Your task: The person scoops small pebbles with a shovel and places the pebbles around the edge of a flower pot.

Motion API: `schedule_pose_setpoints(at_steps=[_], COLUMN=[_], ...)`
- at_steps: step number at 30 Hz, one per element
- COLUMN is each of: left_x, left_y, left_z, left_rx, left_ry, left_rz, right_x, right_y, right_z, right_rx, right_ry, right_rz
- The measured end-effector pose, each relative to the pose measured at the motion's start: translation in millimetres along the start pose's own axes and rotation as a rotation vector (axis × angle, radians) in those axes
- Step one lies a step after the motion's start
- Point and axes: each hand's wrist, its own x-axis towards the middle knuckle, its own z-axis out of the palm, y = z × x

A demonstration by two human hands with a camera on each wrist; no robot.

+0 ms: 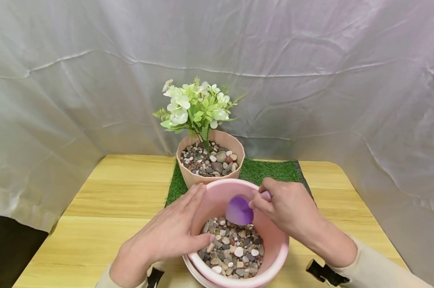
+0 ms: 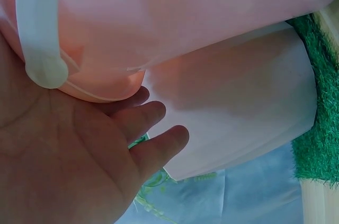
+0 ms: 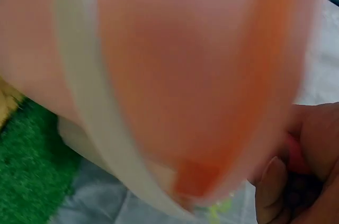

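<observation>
A pink bucket [image 1: 276,256] stands near me with mixed pebbles [image 1: 235,248] in its bottom. Inside it, my right hand [image 1: 292,206] grips the light purple handle of a small purple shovel [image 1: 239,211], its blade just above the stones near the far wall. My left hand [image 1: 170,226] rests on the bucket's left rim, fingers straight along the outside and thumb over the inside. The left wrist view shows those fingers [image 2: 159,144] extended beside the bucket wall. In the right wrist view the bucket is blurred, and only part of my right hand [image 3: 312,155] shows; the shovel's blade is hidden there.
Just behind the bucket sits a peach planter [image 1: 191,180] with stones and white artificial flowers [image 1: 199,106]. It stands on a green turf mat [image 1: 274,170] on the wooden table [image 1: 123,196]. Grey cloth [image 1: 292,100] hangs behind. The bucket has a whitish carrying handle [image 2: 39,28].
</observation>
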Motion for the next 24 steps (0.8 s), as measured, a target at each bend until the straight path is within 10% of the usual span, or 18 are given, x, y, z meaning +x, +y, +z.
schedule_pose_setpoints(at_steps=[8,24], left_x=[0.7,0.9], left_y=[1.4,7.7], left_z=[-0.3,-5.7], left_rx=[0.03,0.145], left_ry=[0.0,0.002], left_rz=[0.0,0.004], right_x=[-4.4,1.9], right_y=[-1.9,-17.6], right_z=[22.9,25.0], right_rx=[-0.048,0.161], right_ry=[-0.009,-0.249], right_rz=[-0.065,0.327])
